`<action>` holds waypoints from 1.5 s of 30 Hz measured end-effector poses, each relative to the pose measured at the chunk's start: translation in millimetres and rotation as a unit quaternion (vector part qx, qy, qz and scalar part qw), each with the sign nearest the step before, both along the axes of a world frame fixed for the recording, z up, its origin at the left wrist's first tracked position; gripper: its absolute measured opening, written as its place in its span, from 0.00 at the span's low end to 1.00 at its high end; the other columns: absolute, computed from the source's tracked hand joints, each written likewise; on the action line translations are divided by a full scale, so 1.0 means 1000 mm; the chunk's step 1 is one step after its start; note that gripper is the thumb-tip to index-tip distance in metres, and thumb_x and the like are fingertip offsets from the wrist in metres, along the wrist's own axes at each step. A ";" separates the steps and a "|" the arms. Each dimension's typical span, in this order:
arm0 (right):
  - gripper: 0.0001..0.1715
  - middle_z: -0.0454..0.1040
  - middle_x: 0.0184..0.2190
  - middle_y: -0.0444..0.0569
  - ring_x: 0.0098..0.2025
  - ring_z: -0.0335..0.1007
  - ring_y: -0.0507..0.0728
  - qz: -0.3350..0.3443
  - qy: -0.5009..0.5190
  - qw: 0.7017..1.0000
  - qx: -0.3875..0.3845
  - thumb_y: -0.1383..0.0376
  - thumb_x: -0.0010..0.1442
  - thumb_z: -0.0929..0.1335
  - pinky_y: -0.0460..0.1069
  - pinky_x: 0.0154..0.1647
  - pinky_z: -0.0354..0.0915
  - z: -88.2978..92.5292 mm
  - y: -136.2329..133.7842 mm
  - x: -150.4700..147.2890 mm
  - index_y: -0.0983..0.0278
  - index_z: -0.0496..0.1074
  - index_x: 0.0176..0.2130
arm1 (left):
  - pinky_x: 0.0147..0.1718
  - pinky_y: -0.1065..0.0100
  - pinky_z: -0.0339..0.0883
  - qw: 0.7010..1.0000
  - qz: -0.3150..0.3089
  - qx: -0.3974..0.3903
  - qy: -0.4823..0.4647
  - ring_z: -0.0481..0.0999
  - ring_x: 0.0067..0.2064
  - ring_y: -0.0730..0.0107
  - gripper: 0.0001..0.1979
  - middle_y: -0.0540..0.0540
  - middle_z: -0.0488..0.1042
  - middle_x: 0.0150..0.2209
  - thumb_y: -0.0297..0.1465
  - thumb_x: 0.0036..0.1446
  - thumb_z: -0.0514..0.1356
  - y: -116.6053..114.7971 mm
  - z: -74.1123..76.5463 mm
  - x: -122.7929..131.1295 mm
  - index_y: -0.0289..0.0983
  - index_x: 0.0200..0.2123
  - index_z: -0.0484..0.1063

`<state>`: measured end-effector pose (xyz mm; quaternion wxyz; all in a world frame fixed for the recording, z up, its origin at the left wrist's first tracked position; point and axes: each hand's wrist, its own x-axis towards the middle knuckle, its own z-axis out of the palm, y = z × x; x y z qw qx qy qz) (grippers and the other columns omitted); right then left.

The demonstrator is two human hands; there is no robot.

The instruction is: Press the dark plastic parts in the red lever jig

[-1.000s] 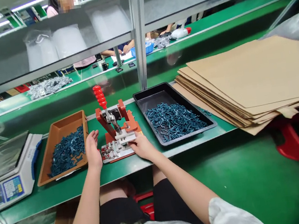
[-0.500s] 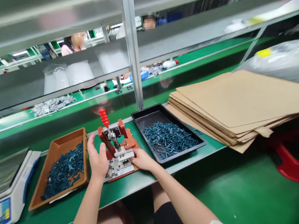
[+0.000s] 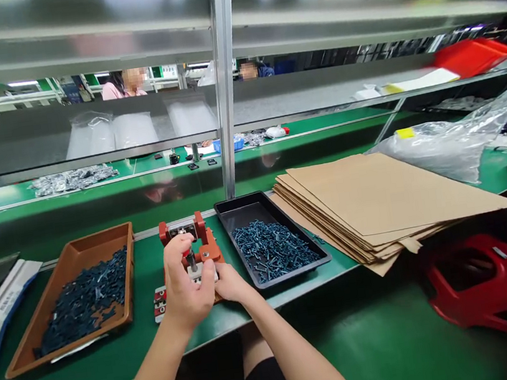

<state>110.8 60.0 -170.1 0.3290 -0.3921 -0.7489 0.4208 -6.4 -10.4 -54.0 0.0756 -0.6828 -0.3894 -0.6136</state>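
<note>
Clamp fixture (image 3: 210,252) between brown tray (image 3: 132,276) and black tray (image 3: 247,213), partly hidden behind left hand (image 3: 188,290); grip on red handle (image 3: 186,252) can't tell. Right hand (image 3: 231,282) beside fixture, fingertips hidden, hold unclear. Scale (image 3: 13,290) cut off.

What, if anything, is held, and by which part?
The left grip is at the red handle of the orange clamp fixture; the right grip, at the right end of its silver metal block. Contact is hidden, so neither hold is certain.

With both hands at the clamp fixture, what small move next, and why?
I'd probably ease the red handle down slowly with the left hand: it is curled at the handle, contact partly hidden, and the right hand is close beside the metal block.
</note>
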 end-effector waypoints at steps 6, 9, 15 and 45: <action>0.18 0.83 0.42 0.49 0.45 0.78 0.60 0.000 0.000 1.000 0.025 0.74 0.56 0.64 0.50 0.49 0.69 -0.004 0.001 0.000 0.63 0.79 0.41 | 0.46 0.58 0.70 0.998 0.042 -0.042 0.031 0.74 0.39 0.66 0.15 0.46 0.72 0.38 0.31 0.69 0.50 0.050 0.041 -0.017 0.40 0.57 0.60; 0.17 0.82 0.42 0.52 0.46 0.77 0.62 -0.012 -0.020 0.998 0.051 0.71 0.58 0.63 0.53 0.51 0.69 -0.005 -0.002 -0.001 0.63 0.79 0.41 | 0.42 0.60 0.71 0.988 0.015 -0.147 -0.035 0.74 0.34 0.68 0.19 0.48 0.72 0.32 0.38 0.72 0.44 0.072 0.067 -0.018 0.38 0.60 0.59; 0.19 0.78 0.47 0.55 0.49 0.74 0.63 -0.017 0.015 0.988 0.154 0.63 0.60 0.61 0.57 0.54 0.69 -0.025 -0.002 0.002 0.63 0.77 0.43 | 0.62 0.49 0.61 0.985 0.126 -0.111 0.026 0.68 0.62 0.56 0.26 0.36 0.69 0.60 0.37 0.70 0.47 0.026 0.015 -0.038 0.40 0.68 0.52; 0.20 0.71 0.50 0.58 0.54 0.68 0.62 -0.083 0.006 0.988 0.127 0.70 0.59 0.63 0.59 0.61 0.63 -0.012 -0.012 -0.021 0.65 0.73 0.50 | 0.66 0.48 0.54 0.899 0.195 -0.315 -0.235 0.64 0.63 0.52 0.27 0.31 0.65 0.61 0.44 0.64 0.54 -0.045 -0.144 -0.090 0.33 0.60 0.62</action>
